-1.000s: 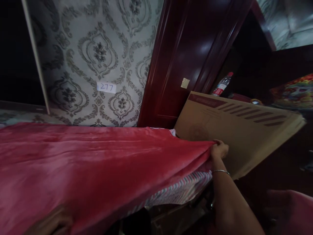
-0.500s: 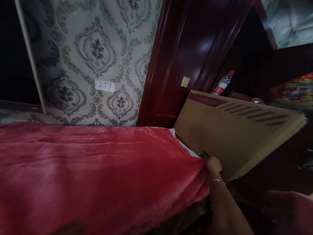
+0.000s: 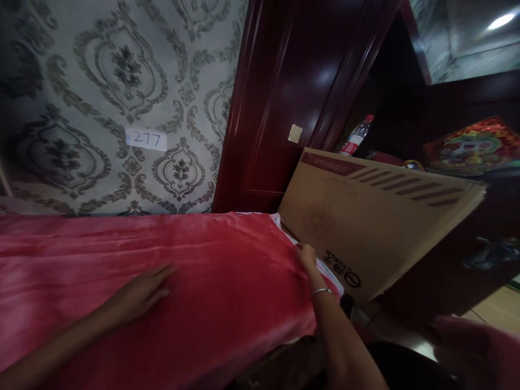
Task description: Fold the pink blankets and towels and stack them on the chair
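Observation:
A plush red blanket [image 3: 227,271] spreads over a flat, raised surface, with faint creases along its far side. My right hand [image 3: 307,257], a thin bracelet at the wrist, is closed on the blanket's right edge. Beside that edge a strip of white, striped cloth [image 3: 331,277] shows from underneath. My left hand [image 3: 148,290] is over the middle of the blanket, slightly blurred, fingers stretched out and holding nothing. Whether its palm presses on the fabric I cannot tell.
A large cardboard box [image 3: 365,222] leans just right of the blanket. Behind it are a dark red wooden door panel [image 3: 280,81] and a plastic bottle with a red cap [image 3: 357,135]. Patterned wallpaper [image 3: 179,97] bears a paper label reading 277 [image 3: 146,138].
My left hand has come into view over the blanket. My right hand has moved from the blanket's near right corner up along its edge. The view has shifted to the right.

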`<state>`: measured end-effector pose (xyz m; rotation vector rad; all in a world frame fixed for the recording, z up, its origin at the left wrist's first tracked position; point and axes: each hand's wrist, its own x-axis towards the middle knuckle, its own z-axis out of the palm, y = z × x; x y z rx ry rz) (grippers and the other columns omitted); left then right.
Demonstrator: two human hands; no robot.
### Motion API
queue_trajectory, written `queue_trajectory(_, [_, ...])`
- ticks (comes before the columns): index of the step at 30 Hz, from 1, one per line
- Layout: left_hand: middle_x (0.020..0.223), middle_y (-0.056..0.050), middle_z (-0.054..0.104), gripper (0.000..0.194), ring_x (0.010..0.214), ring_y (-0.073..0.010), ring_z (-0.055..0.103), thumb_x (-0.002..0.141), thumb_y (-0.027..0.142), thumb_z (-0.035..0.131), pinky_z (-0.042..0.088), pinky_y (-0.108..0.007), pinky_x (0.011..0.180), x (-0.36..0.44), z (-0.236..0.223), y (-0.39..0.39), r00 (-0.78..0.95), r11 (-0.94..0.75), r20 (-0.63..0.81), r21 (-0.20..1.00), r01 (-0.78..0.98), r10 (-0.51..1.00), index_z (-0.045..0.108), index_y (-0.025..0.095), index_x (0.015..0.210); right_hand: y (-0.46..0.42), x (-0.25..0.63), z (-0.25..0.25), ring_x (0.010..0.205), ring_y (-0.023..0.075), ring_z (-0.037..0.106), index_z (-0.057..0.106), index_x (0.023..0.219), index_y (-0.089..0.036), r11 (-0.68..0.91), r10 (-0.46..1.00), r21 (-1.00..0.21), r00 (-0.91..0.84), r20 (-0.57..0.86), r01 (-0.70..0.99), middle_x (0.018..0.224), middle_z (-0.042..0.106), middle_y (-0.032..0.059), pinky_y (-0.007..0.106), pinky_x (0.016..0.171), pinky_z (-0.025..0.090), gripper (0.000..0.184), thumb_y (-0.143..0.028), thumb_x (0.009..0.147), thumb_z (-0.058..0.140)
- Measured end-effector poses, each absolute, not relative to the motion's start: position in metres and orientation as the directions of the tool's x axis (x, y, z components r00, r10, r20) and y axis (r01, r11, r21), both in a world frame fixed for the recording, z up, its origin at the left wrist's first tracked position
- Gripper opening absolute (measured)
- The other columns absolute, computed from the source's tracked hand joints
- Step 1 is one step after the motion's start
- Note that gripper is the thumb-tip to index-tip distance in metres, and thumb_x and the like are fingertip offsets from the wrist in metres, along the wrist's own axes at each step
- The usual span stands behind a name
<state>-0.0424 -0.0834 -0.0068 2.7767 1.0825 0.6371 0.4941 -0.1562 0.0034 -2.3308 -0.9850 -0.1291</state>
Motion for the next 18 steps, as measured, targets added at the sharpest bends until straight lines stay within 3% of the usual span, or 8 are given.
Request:
queue_trajectory(4, [0.133,-0.012,0.068,0.057,0.128,-0.0328,0.060,0.096,0.045,0.038,0.044,-0.046,0.112,-0.005,-0.006,-0.044,0.626,-0.682,0.285,0.179,0.709,0.726,0.064,0.012,0.135,-0.113,0.501,0.001,0.102,0.0289,0.072,0.080,0.103,-0.015,-0.475,0.647,-0.534,0.689,0.327,0.699,0.104,0.078,0.0149,0.032,0.087,0.052,0.034,-0.015,0.082,0.053])
queue_trajectory(7, [0.146,-0.019,0.056,0.062,0.138,-0.0362,0.051,0.094,0.046,0.038,0.038,-0.057,0.115,0.012,-0.030,-0.022,0.583,-0.620,0.236,0.130,0.774,0.778,0.058,0.012,0.142,-0.074,0.514,-0.003,0.108,0.0274,0.071,0.077,0.113,-0.015,-0.442,0.664,-0.557,0.674,0.324,0.703,0.112,0.077,0.0149,0.030,0.089,0.051,0.037,-0.016,0.084,0.054])
queue_trajectory(9, [0.153,-0.018,0.048,0.063,0.144,-0.0362,0.044,0.094,0.047,0.038,0.035,-0.061,0.116,0.017,-0.049,-0.013,0.566,-0.597,0.230,0.096,0.797,0.792,0.054,0.015,0.146,-0.048,0.524,-0.008,0.111,0.0261,0.070,0.075,0.118,-0.016,-0.429,0.676,-0.565,0.666,0.316,0.704,0.113,0.077,0.0132,0.029,0.089,0.051,0.039,-0.017,0.084,0.055])
queue_trajectory(18, [0.155,-0.001,0.046,0.059,0.141,-0.0307,0.048,0.094,0.052,0.044,0.029,-0.053,0.122,-0.004,-0.107,0.003,0.611,-0.651,0.385,-0.034,0.758,0.691,0.048,0.034,0.150,0.054,0.570,-0.035,0.107,0.0253,0.069,0.062,0.136,-0.013,-0.478,0.716,-0.490,0.646,0.264,0.729,0.115,0.075,0.0162,0.031,0.091,0.050,0.047,-0.024,0.091,0.053])
